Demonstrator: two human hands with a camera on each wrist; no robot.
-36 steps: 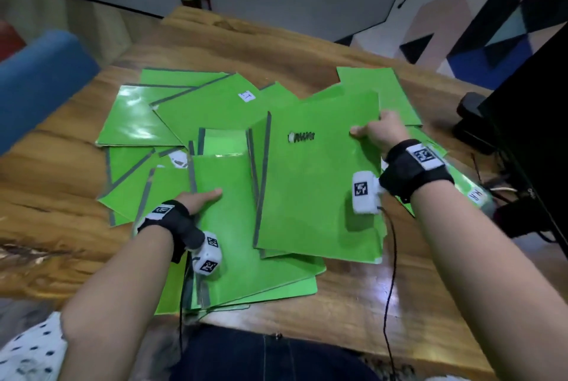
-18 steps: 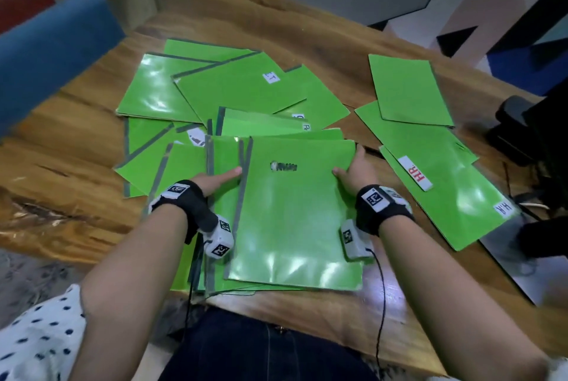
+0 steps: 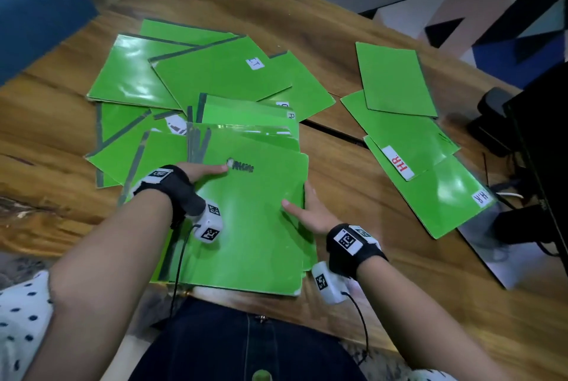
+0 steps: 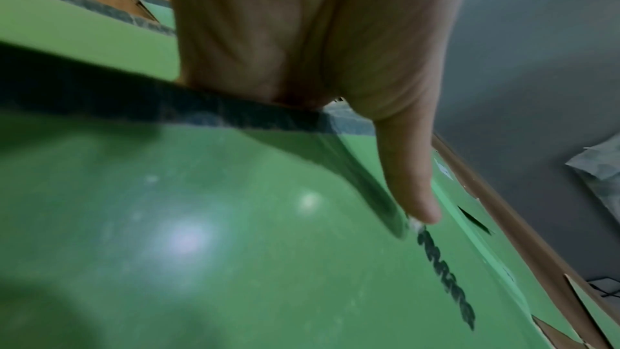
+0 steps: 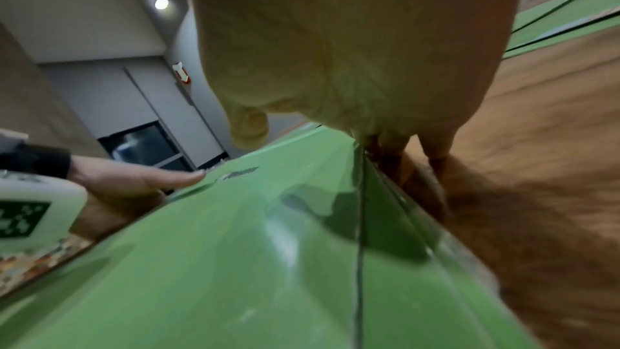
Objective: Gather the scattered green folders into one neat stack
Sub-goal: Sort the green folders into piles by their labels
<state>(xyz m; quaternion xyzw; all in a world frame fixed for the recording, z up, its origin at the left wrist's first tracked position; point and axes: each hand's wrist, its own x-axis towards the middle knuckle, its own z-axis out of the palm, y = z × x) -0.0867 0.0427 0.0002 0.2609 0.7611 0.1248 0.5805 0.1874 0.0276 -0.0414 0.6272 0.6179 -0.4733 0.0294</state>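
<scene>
A stack of green folders (image 3: 252, 227) lies at the table's near edge, its top folder bearing black writing. My left hand (image 3: 209, 170) grips the stack's left edge: the thumb (image 4: 409, 182) lies flat on the top cover (image 4: 235, 248) and the fingers are hidden beneath. My right hand (image 3: 299, 200) holds the right edge, with the thumb over the cover (image 5: 251, 262) and the fingers (image 5: 432, 147) down beside the edge against the wood. More green folders fan out behind the stack (image 3: 215, 73). Three others lie apart at the right (image 3: 430, 190), two of them labelled HR.
The wooden table (image 3: 353, 183) has a dark seam running between the two folder groups. A black monitor and stand (image 3: 541, 150) with cables crowd the right edge. A blue chair back (image 3: 37, 11) stands at the far left. My lap is just below the front edge.
The written-on folder slid left and toward me onto the near stack. My right hand moved from its far corner down to its right edge; my left hand shifted onto its left edge.
</scene>
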